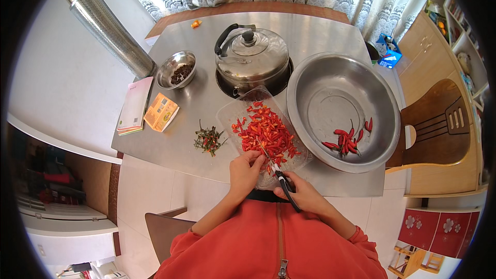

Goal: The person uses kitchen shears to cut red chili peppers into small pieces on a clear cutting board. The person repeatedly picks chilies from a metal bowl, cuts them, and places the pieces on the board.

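My right hand (304,193) grips the black handles of a pair of scissors (286,188). Their blades point away from me, over a heap of cut red chili peppers (267,133). The pieces lie in a clear plastic container (226,118) at the table's near edge. Beside the blades, my left hand (245,170) pinches a red chili, mostly hidden by the fingers. To the right, a wide steel basin (316,85) holds several whole red chilies (345,141). A small pile of green chili stems (209,139) lies on the table left of the container.
A steel kettle (252,54) sits in the round opening of the metal table (170,145), behind the container. Further left are a steel bowl (162,71) with dark pieces, an orange box (161,112) and a booklet (135,104). A stovepipe (112,33) rises at the left; a wooden chair (438,128) stands right.
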